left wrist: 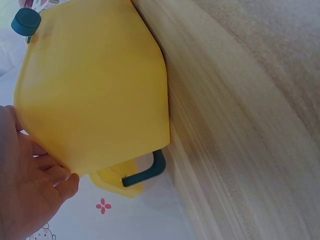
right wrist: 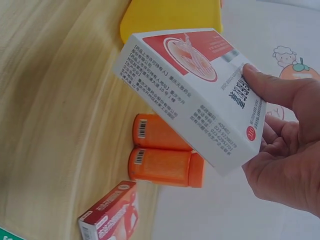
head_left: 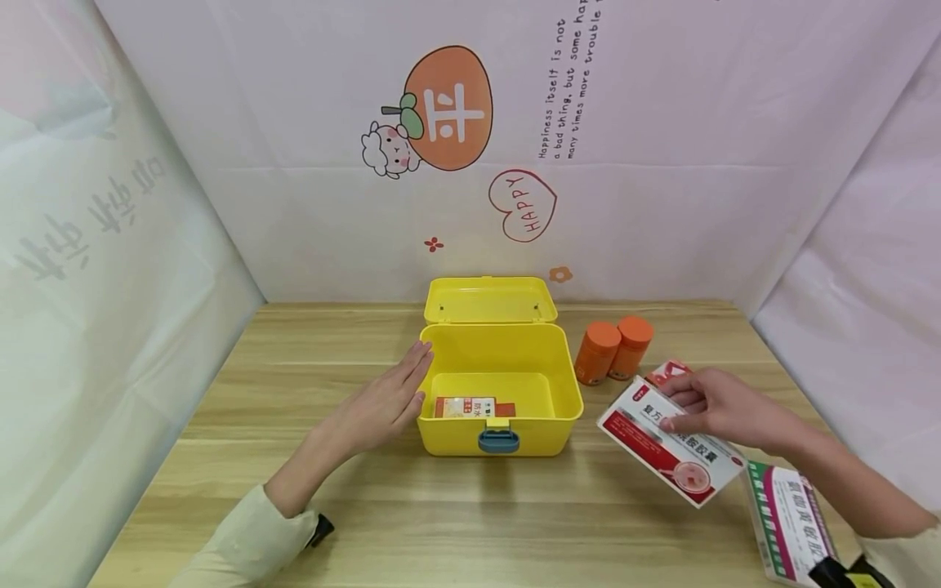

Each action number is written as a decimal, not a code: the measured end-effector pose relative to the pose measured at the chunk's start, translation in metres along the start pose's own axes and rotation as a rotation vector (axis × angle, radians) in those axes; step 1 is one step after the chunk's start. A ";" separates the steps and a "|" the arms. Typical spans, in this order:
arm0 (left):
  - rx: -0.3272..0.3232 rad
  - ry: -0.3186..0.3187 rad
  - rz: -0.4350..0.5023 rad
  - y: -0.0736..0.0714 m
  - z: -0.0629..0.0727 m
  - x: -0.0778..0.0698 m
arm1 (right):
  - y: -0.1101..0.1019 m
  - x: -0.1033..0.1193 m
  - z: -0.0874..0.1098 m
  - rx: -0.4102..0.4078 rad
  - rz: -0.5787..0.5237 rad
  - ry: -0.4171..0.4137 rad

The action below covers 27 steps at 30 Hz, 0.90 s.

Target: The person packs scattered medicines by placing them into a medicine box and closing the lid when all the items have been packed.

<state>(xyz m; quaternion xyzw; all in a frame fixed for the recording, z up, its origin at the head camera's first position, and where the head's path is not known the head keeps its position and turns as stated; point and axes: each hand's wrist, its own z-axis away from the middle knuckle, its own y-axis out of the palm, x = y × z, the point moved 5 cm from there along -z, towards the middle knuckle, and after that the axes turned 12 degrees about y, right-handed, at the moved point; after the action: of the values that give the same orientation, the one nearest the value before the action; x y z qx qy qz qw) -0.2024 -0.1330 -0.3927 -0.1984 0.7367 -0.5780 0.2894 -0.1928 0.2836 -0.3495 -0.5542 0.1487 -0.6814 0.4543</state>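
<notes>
A yellow lidded storage box [head_left: 441,443] stands on the table with its lid [head_left: 491,300] tipped back. My left hand [head_left: 382,408] rests against its left side, fingers nearly straight; in the left wrist view the fingertips touch the wall near the rim. Inside, a small orange-and-white packet [head_left: 465,407] lies on the floor of the box near the front. To the right, my right hand [head_left: 724,408] grips a white-and-red medicine box [head_left: 680,457] between thumb and fingers, raised off the table and tilted. In the right wrist view, the medicine box [right wrist: 200,100] shows its printed end.
Two orange bottles [head_left: 598,353] stand side by side right of the yellow box. A smaller red medicine box [head_left: 667,371] is partly hidden behind the held one. A green, white and purple medicine box [head_left: 794,514] lies at the near right. A printed cloth [head_left: 331,237] hangs behind.
</notes>
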 end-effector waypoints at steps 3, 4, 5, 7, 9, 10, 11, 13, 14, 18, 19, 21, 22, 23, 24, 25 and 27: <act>-0.003 0.003 -0.003 0.000 0.000 0.000 | -0.002 0.003 0.000 0.012 -0.014 0.022; -0.005 0.004 -0.004 0.000 0.000 0.000 | -0.002 0.005 0.000 0.012 -0.010 0.026; -0.006 0.004 -0.004 0.000 0.000 0.000 | -0.003 0.006 0.000 0.013 -0.010 0.033; -0.006 0.003 -0.005 0.000 0.000 0.000 | -0.004 0.008 0.000 0.011 -0.002 0.040; -0.006 0.001 -0.003 0.000 0.000 0.000 | -0.005 0.012 -0.001 0.013 0.002 0.030; -0.006 -0.001 -0.003 0.000 0.000 0.000 | -0.006 0.013 -0.001 0.018 -0.003 0.020; -0.004 -0.004 -0.002 0.001 0.000 0.000 | -0.006 0.015 -0.001 0.024 -0.008 0.011; -0.003 -0.007 0.001 0.001 0.001 0.000 | -0.006 0.018 -0.002 0.035 -0.017 -0.005; -0.002 -0.010 0.002 0.001 0.001 0.001 | -0.006 0.019 -0.002 0.041 -0.024 -0.009; 0.000 -0.013 0.006 0.001 0.001 0.001 | -0.008 0.024 -0.003 0.053 -0.038 -0.022; -0.001 -0.012 0.006 0.001 0.001 0.001 | -0.008 0.025 -0.003 0.055 -0.040 -0.025; -0.004 -0.011 0.005 0.001 0.001 0.001 | -0.008 0.028 -0.003 0.062 -0.044 -0.029; -0.003 -0.011 0.006 0.001 0.001 0.001 | -0.009 0.029 -0.003 0.066 -0.045 -0.030; -0.004 -0.010 0.005 0.001 0.000 0.001 | -0.009 0.030 -0.003 0.070 -0.049 -0.030; -0.004 -0.008 0.004 0.001 0.000 0.001 | -0.009 0.032 -0.003 0.074 -0.051 -0.031; -0.005 -0.008 0.006 0.001 0.000 0.001 | -0.009 0.033 -0.004 0.079 -0.057 -0.031; -0.002 -0.008 0.009 0.001 0.000 0.001 | -0.009 0.037 -0.004 0.084 -0.059 -0.035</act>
<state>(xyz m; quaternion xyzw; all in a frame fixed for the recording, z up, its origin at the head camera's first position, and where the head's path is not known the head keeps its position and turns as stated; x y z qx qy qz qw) -0.2028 -0.1332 -0.3940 -0.1979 0.7371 -0.5752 0.2945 -0.1993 0.2586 -0.3218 -0.5508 0.0956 -0.6905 0.4591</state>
